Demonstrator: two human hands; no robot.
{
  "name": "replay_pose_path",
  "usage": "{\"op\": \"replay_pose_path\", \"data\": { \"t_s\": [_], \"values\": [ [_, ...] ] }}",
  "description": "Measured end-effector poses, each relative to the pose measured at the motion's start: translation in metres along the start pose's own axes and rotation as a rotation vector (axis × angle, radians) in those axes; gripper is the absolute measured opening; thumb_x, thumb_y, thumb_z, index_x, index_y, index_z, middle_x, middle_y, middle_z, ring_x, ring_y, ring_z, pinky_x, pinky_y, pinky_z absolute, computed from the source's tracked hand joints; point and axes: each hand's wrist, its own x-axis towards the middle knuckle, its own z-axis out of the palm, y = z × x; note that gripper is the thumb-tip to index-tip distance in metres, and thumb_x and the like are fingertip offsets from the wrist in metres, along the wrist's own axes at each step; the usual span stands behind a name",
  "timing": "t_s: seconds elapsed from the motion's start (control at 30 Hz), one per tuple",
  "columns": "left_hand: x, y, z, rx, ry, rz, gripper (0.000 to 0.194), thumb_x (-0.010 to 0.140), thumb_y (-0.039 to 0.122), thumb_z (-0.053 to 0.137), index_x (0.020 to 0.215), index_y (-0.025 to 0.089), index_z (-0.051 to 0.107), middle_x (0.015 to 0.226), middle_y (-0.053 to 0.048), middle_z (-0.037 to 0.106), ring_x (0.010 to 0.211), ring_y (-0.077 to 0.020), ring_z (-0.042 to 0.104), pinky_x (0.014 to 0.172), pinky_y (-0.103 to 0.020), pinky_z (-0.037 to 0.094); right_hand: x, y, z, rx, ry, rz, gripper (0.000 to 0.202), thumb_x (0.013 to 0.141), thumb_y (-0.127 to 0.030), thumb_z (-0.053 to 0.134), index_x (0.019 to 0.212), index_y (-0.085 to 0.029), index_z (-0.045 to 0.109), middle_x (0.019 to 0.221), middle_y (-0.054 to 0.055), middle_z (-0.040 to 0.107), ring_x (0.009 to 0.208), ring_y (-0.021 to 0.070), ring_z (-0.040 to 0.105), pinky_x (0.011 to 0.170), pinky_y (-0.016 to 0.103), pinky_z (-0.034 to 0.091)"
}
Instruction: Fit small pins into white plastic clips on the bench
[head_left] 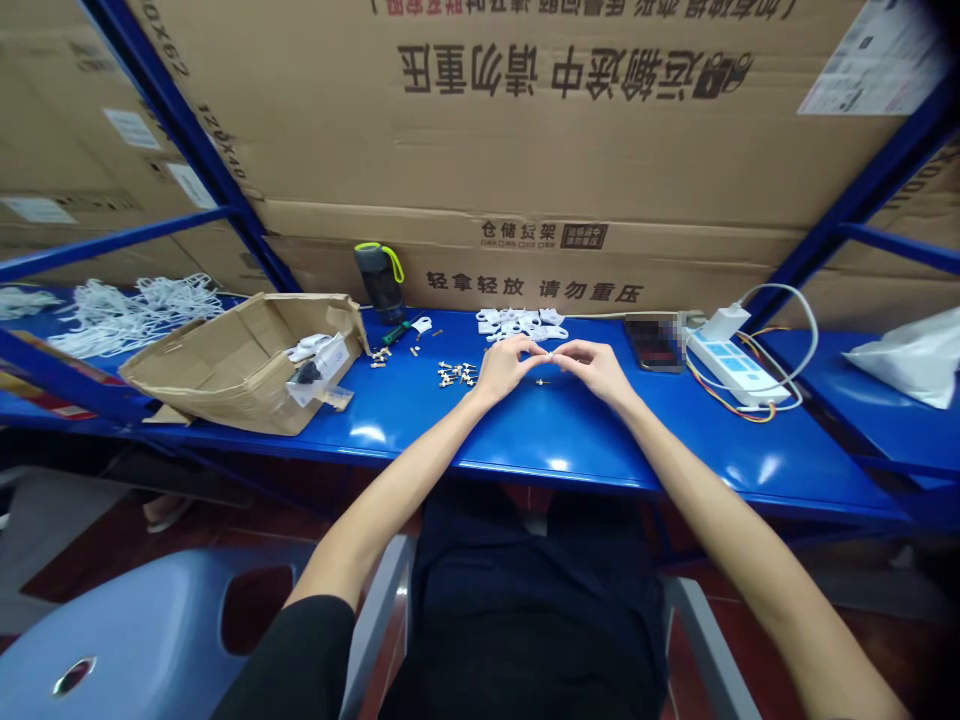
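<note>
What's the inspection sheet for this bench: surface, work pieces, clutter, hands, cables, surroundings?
Surface: blue tabletop, glossy, with light reflections.
Work pieces: brass-coloured pieces piled left of the hands; one single piece lies just on the near side of them; white pieces heaped behind.
Clutter: open cardboard box, dark bottle and green-handled tool on the left; dark phone-like device on the right.
Hands: left hand and right hand meet fingertip to fingertip at a tiny part, too small to identify.
Cables: white cable loops over the power strip; yellowish wires beside it.
Surroundings: cardboard panel behind, blue stool at left.
</note>
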Motion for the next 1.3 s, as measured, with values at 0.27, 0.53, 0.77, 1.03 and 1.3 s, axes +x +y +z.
{"op": "replay_pose_path", "data": {
  "t_s": [0.27, 0.53, 0.77, 1.03, 1.3],
  "values": [
    [-0.001, 0.005, -0.004, 0.094, -0.059, -0.041, 0.019, 0.099, 0.04, 0.073, 0.098, 0.023, 0.082, 0.105, -0.002, 0.078, 0.085, -0.016, 0.067, 0.077, -0.027, 0.048, 0.002, 0.005, -0.003, -0.184, 0.017, -0.028, 0.026, 0.09, -0.047, 0.072, 0.092, -0.022, 0.081, 0.094, 0.004, 0.081, 0.084, 0.0241, 0.072, 0.082, 0.036, 0.055],
    [-0.003, 0.009, -0.01, 0.327, -0.264, -0.054, 0.019, 0.102, 0.038, 0.067, 0.102, 0.026, 0.081, 0.112, -0.001, 0.076, 0.104, -0.0199, 0.07, 0.076, -0.026, 0.047, 0.0, 0.008, -0.002, -0.458, -0.13, -0.099, 0.021, 0.095, -0.035, 0.064, 0.095, -0.023, 0.08, 0.096, 0.004, 0.082, 0.085, 0.0229, 0.072, 0.083, 0.035, 0.053],
    [-0.004, 0.003, -0.015, 0.413, -0.405, 0.036, 0.021, 0.105, 0.034, 0.062, 0.108, 0.026, 0.081, 0.113, -0.002, 0.076, 0.104, -0.0198, 0.07, 0.077, -0.026, 0.047, 0.0, 0.009, 0.0, -0.548, -0.21, -0.12, 0.018, 0.096, -0.029, 0.065, 0.097, -0.021, 0.08, 0.1, 0.006, 0.081, 0.089, 0.0234, 0.07, 0.084, 0.035, 0.051],
    [-0.004, 0.003, -0.019, 0.423, -0.428, 0.039, 0.022, 0.106, 0.033, 0.059, 0.109, 0.026, 0.08, 0.115, -0.002, 0.075, 0.107, -0.0201, 0.07, 0.079, -0.025, 0.048, 0.0, 0.012, 0.001, -0.587, -0.246, -0.168, 0.018, 0.099, -0.028, 0.063, 0.098, -0.023, 0.081, 0.108, 0.007, 0.079, 0.104, 0.0263, 0.069, 0.096, 0.039, 0.052],
    [-0.004, 0.004, -0.024, 0.544, -0.379, 0.003, 0.023, 0.104, 0.024, 0.058, 0.11, 0.028, 0.08, 0.118, -0.004, 0.075, 0.116, -0.0229, 0.067, 0.084, -0.027, 0.051, 0.002, 0.015, 0.003, -0.621, -0.246, -0.166, 0.02, 0.101, -0.029, 0.063, 0.101, -0.024, 0.082, 0.111, 0.007, 0.079, 0.107, 0.0271, 0.069, 0.097, 0.04, 0.053]
  ]
}}
